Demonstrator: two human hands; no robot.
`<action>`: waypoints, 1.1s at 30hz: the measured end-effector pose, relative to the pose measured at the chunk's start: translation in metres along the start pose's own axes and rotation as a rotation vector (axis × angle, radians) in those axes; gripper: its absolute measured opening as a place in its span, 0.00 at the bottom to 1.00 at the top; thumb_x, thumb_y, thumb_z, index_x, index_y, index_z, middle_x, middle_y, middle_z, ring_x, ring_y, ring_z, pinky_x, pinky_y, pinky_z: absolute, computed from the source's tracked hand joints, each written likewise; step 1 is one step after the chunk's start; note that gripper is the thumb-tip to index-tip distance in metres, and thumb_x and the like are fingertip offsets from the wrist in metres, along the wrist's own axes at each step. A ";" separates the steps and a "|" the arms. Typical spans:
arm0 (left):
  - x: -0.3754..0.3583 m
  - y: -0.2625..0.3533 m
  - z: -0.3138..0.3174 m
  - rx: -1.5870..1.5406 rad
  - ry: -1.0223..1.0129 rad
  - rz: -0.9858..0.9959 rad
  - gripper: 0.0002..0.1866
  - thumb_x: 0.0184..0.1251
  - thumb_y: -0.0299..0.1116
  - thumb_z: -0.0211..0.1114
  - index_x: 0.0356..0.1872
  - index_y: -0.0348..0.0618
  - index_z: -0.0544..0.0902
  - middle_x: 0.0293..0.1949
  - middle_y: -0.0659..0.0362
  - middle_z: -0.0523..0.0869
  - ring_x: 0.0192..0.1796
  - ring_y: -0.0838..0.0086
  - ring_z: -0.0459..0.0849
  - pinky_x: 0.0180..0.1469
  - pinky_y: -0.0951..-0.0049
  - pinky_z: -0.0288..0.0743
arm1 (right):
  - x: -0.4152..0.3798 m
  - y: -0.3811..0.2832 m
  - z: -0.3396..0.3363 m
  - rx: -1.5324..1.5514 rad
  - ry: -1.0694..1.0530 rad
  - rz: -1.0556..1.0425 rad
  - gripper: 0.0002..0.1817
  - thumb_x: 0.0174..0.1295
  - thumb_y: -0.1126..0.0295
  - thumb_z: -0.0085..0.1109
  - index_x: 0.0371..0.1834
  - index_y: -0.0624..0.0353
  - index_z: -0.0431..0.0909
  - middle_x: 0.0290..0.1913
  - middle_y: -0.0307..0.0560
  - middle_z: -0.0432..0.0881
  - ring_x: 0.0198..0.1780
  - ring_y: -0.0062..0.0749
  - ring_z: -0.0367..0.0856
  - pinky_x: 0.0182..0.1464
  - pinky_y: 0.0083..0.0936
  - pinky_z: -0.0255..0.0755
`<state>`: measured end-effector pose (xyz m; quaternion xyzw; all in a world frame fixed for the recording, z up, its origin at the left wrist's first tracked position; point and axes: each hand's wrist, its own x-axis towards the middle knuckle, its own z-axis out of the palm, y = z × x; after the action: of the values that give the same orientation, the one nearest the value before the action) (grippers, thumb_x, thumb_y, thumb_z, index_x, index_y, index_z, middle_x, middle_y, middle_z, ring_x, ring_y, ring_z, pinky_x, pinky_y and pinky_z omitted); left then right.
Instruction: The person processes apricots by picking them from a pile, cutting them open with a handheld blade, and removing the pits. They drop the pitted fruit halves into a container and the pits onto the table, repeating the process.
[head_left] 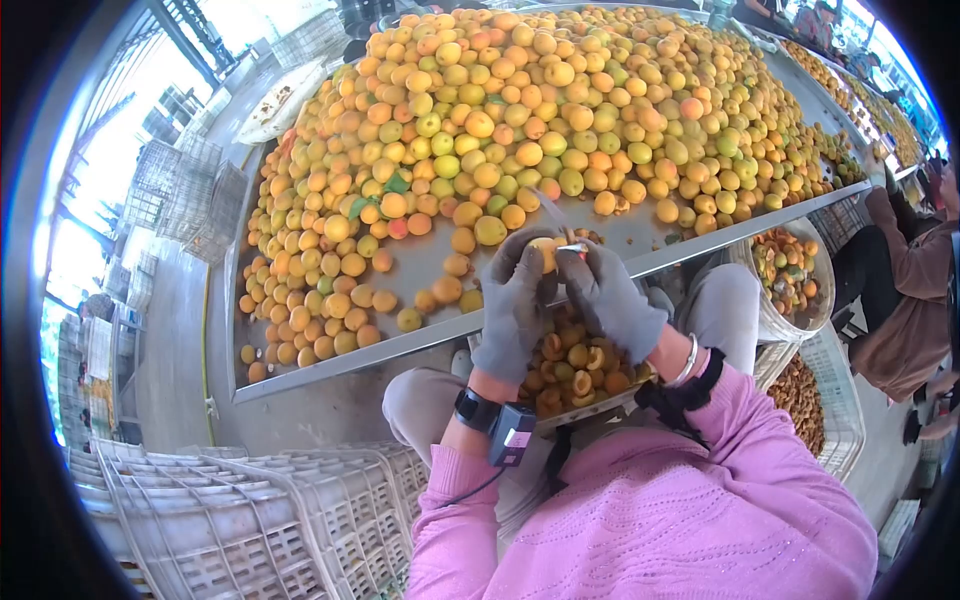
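My left hand (513,305), in a grey glove, is closed around an apricot (543,254) just above the metal table's front edge. My right hand (612,305), gloved too, grips a small knife (573,248) whose short shiny blade lies against the fruit's right side. Most of the knife's handle is hidden in the fingers. Below both hands, between my knees, a container holds halved apricots (583,383). Past my hands, a large heap of whole apricots (520,110) covers much of the table (405,260).
At lower left stand white plastic crates (230,510). A white bucket (822,315) of cut apricots is by my right knee, with a crate of brown pits or pieces (797,400) below it. A person in brown (908,250) sits at the right; stacked crates (170,195) stand at left.
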<state>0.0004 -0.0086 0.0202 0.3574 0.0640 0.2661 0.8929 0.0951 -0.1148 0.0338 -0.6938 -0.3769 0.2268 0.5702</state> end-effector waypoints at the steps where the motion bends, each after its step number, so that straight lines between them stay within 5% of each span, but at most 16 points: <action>1: 0.005 -0.002 -0.006 0.287 0.129 -0.002 0.13 0.74 0.31 0.62 0.53 0.36 0.79 0.44 0.58 0.84 0.43 0.76 0.83 0.44 0.77 0.80 | 0.007 0.002 -0.001 -0.075 -0.036 0.054 0.20 0.73 0.56 0.53 0.48 0.66 0.76 0.30 0.49 0.79 0.33 0.27 0.75 0.39 0.30 0.74; 2: 0.011 -0.003 -0.012 0.572 0.257 -0.002 0.12 0.74 0.32 0.61 0.52 0.37 0.80 0.41 0.59 0.84 0.41 0.77 0.82 0.41 0.77 0.80 | 0.013 0.005 -0.002 -0.075 -0.036 0.048 0.20 0.73 0.56 0.53 0.48 0.66 0.76 0.30 0.49 0.79 0.33 0.27 0.75 0.39 0.30 0.74; 4: 0.021 -0.007 -0.020 0.700 0.284 0.145 0.10 0.73 0.30 0.62 0.50 0.37 0.81 0.40 0.60 0.84 0.39 0.78 0.82 0.38 0.79 0.78 | 0.021 0.011 -0.003 -0.808 0.021 -0.098 0.21 0.73 0.54 0.51 0.48 0.65 0.76 0.27 0.44 0.77 0.30 0.25 0.73 0.34 0.26 0.70; 5: 0.022 -0.010 -0.025 0.825 0.312 0.284 0.08 0.73 0.27 0.62 0.49 0.38 0.82 0.38 0.62 0.84 0.38 0.79 0.81 0.36 0.80 0.77 | 0.020 0.014 -0.005 -0.808 0.015 -0.100 0.21 0.73 0.54 0.51 0.48 0.65 0.76 0.27 0.44 0.77 0.30 0.25 0.73 0.34 0.26 0.70; 7: 0.018 0.003 -0.018 0.661 0.337 0.169 0.11 0.74 0.32 0.61 0.52 0.38 0.81 0.40 0.59 0.84 0.40 0.76 0.82 0.41 0.77 0.78 | 0.022 0.002 -0.007 -0.753 0.079 -0.014 0.19 0.72 0.57 0.54 0.47 0.65 0.77 0.31 0.56 0.83 0.34 0.45 0.81 0.39 0.36 0.73; 8: 0.016 0.002 -0.018 0.354 0.257 0.159 0.13 0.75 0.34 0.61 0.54 0.38 0.79 0.42 0.58 0.84 0.42 0.74 0.82 0.44 0.75 0.79 | 0.020 -0.005 -0.007 -0.755 0.065 -0.018 0.19 0.72 0.57 0.54 0.47 0.65 0.77 0.31 0.56 0.83 0.34 0.45 0.81 0.39 0.36 0.73; 10: 0.012 -0.001 -0.023 -0.030 0.099 0.107 0.18 0.76 0.38 0.58 0.58 0.36 0.75 0.47 0.55 0.82 0.48 0.70 0.83 0.52 0.70 0.80 | 0.008 -0.026 -0.003 -0.175 -0.094 0.156 0.19 0.71 0.57 0.54 0.46 0.66 0.77 0.33 0.60 0.83 0.37 0.55 0.82 0.40 0.38 0.73; 11: 0.012 -0.002 -0.025 -0.028 0.099 0.106 0.18 0.76 0.38 0.58 0.58 0.36 0.75 0.47 0.55 0.82 0.48 0.70 0.83 0.52 0.70 0.80 | 0.005 -0.024 -0.001 -0.173 -0.094 0.156 0.19 0.71 0.57 0.54 0.46 0.66 0.77 0.33 0.60 0.83 0.37 0.55 0.82 0.40 0.38 0.73; 13: 0.012 -0.003 -0.024 -0.145 -0.046 0.080 0.18 0.76 0.40 0.59 0.57 0.36 0.75 0.47 0.54 0.82 0.48 0.69 0.83 0.51 0.69 0.80 | 0.000 -0.019 0.002 -0.248 -0.118 0.084 0.18 0.71 0.59 0.54 0.48 0.67 0.76 0.33 0.60 0.84 0.39 0.53 0.84 0.40 0.38 0.74; 20: 0.004 -0.009 -0.016 -0.221 -0.070 0.069 0.18 0.74 0.42 0.60 0.56 0.40 0.76 0.48 0.54 0.81 0.50 0.69 0.81 0.53 0.67 0.79 | -0.004 0.024 0.011 -0.105 -0.111 0.019 0.19 0.72 0.62 0.53 0.57 0.66 0.74 0.38 0.60 0.84 0.42 0.50 0.84 0.44 0.36 0.75; 26: 0.001 0.008 -0.021 -0.132 -0.088 -0.007 0.21 0.68 0.40 0.67 0.56 0.39 0.77 0.47 0.55 0.82 0.50 0.69 0.81 0.56 0.69 0.76 | -0.009 0.012 0.001 0.078 -0.200 0.001 0.19 0.72 0.64 0.54 0.60 0.66 0.73 0.41 0.56 0.85 0.42 0.38 0.83 0.46 0.32 0.76; 28: 0.011 0.028 -0.030 0.196 -0.208 -0.005 0.27 0.58 0.36 0.75 0.57 0.37 0.77 0.46 0.54 0.84 0.50 0.69 0.83 0.56 0.70 0.77 | -0.008 0.009 -0.014 0.061 -0.368 0.040 0.20 0.73 0.61 0.54 0.58 0.66 0.75 0.41 0.50 0.86 0.41 0.27 0.80 0.46 0.29 0.75; 33: 0.019 0.060 -0.020 0.709 -0.298 -0.082 0.33 0.49 0.30 0.79 0.58 0.35 0.76 0.46 0.53 0.85 0.48 0.71 0.84 0.54 0.72 0.77 | -0.011 0.004 -0.032 -0.105 -0.504 0.034 0.21 0.73 0.57 0.53 0.53 0.66 0.78 0.40 0.43 0.85 0.42 0.23 0.79 0.46 0.26 0.75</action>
<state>-0.0156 0.0494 0.0474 0.6757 0.0361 0.1366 0.7235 0.1132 -0.1431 0.0366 -0.6504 -0.5067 0.3822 0.4173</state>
